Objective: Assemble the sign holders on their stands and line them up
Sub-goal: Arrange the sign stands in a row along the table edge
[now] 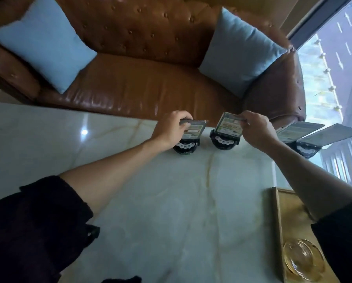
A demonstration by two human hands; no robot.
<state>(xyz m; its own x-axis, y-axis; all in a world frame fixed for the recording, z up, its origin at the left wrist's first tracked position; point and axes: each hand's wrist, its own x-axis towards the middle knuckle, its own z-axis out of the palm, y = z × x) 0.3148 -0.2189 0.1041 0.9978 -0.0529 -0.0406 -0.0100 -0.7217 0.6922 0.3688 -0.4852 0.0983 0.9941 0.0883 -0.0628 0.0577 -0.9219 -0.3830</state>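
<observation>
My left hand [172, 127] grips the top edge of one clear printed sign holder [193, 130]; my right hand [257, 129] pinches another [228, 126]. Both stand upright on round black stands [224, 142] at the far edge of the white marble table [171, 201], faces toward me.

I seem to be in a lounge or café. I see a tufted brown leather sofa [140, 64], blue cushions [42, 41], a marble table [171, 201] and a street-facing window [338, 58].

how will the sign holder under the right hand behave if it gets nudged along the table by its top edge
The sign holder is a tall flat panel on a small round black stand, so a push at the top probably tips it rather than slides it. The panel looks stiff, not floppy. The marble table is glossy, so a low push on the stand should slide easily.
</observation>
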